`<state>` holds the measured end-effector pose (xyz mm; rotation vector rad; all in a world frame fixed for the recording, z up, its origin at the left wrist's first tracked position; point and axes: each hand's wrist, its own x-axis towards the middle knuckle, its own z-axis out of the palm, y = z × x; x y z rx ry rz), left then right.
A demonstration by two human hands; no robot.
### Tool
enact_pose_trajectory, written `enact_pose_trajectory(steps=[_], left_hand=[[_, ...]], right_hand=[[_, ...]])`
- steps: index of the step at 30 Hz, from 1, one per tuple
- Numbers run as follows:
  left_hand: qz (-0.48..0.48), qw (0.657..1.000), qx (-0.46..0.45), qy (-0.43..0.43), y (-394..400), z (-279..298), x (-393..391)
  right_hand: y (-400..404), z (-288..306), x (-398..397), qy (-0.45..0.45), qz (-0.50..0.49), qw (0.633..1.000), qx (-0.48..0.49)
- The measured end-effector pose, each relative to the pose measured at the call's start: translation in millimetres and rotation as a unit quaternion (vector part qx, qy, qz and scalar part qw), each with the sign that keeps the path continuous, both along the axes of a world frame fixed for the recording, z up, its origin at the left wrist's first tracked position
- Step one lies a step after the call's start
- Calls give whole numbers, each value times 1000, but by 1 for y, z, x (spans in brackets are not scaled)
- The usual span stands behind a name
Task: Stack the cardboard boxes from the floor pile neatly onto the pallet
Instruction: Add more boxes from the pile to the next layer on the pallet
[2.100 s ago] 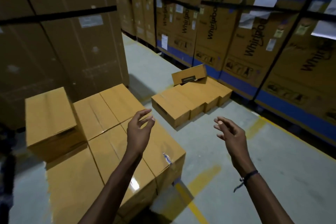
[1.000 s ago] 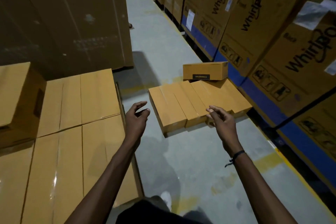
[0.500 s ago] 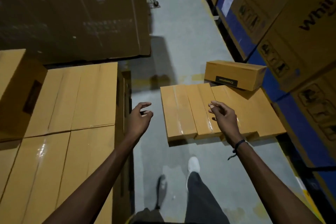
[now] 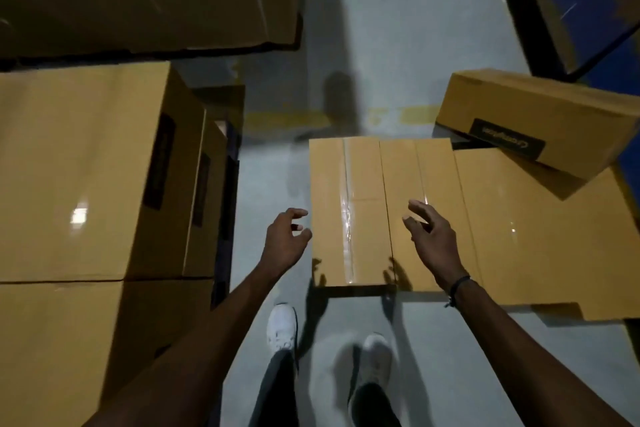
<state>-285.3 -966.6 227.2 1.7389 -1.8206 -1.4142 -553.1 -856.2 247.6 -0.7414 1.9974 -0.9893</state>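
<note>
grey floor | floor boxes ahead, tilted box atop | both hands' fingers loosely spread, empty

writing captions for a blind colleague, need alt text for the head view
Seen from above, both hands, left and right, reach empty with fingers spread toward the nearest box in a floor pile. Another box lies tilted on the pile's far right; stacked boxes stand left, white shoes below.

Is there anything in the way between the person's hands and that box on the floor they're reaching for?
Nothing visible. The left hand hovers by the left edge of the nearest floor box, the right hand above its right side, both empty. The tilted box lies farther right on other boxes.
</note>
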Motion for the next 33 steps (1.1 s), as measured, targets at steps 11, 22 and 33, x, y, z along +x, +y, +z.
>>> enact_pose_trajectory(steps=[11, 22, 33], left_hand=[[38, 997, 58, -29, -78, -284, -38], [-107, 988, 32, -109, -48, -362, -64], [-155, 978, 6, -138, -66, -361, -53]], right_hand=[[-57, -284, -17, -8, 47, 998, 46], [-67, -363, -16, 68, 66, 988, 122], [-69, -372, -7, 127, 86, 974, 167]])
